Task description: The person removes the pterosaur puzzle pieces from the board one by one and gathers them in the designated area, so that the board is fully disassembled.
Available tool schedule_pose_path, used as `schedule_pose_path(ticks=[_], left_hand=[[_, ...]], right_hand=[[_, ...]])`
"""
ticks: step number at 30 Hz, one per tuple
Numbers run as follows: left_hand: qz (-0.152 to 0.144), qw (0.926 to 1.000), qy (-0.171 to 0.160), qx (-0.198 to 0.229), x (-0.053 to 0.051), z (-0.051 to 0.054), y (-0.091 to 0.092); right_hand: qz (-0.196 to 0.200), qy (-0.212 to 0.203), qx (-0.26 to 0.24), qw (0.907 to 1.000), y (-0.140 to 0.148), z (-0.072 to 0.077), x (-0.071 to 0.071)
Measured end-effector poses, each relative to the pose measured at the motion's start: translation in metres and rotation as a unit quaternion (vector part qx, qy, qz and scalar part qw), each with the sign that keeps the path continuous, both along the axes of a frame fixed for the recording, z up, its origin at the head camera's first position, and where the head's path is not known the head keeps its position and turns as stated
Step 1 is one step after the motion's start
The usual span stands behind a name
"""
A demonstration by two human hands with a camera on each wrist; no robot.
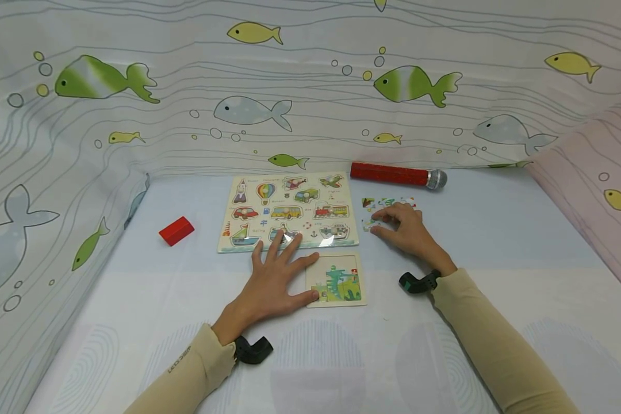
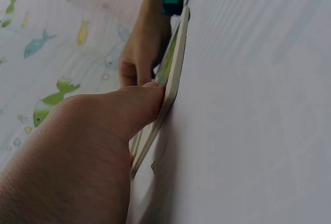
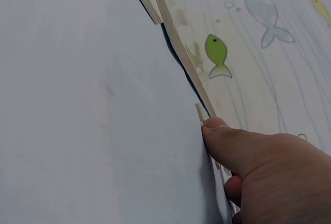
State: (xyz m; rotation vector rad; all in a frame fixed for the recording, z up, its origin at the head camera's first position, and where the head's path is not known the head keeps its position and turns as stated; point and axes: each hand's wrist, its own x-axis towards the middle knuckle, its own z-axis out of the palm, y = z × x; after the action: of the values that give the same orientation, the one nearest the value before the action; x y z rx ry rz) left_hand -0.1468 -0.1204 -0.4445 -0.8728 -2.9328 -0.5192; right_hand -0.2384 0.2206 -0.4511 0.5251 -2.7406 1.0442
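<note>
Puzzle frame (image 1: 319, 269) is mid-surface. Left grip (image 1: 274, 284) released, fingers spread, thumb on frame's 9 o'clock edge, fingertips blocking part of vehicle board (image 1: 315, 242) at 11. Right grip (image 1: 407, 230) bent over loose pieces (image 1: 368, 203) at 1, hiding some; can't tell if pinching. Microphone (image 1: 390, 173) beyond them; red block (image 1: 176, 231) between 9 and 10. Frame part-filled with dinosaur pieces (image 1: 349, 292), bare around 10.
</note>
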Motion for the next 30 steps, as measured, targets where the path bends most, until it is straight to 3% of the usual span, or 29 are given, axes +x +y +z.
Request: schedule_pose_path(ticks=[14,30], left_hand=[[-0.001,1.0000,-0.004,0.005,0.0009,0.0003,0.0006],[-0.001,1.0000,0.000,0.005,0.0000,0.0011,0.0010]], right_hand=[[-0.044,0.006,0.030,0.9986,-0.0058,-0.0039,-0.0005],[-0.056,0.009,0.025,0.9981,-0.0066,-0.0039,-0.0033]])
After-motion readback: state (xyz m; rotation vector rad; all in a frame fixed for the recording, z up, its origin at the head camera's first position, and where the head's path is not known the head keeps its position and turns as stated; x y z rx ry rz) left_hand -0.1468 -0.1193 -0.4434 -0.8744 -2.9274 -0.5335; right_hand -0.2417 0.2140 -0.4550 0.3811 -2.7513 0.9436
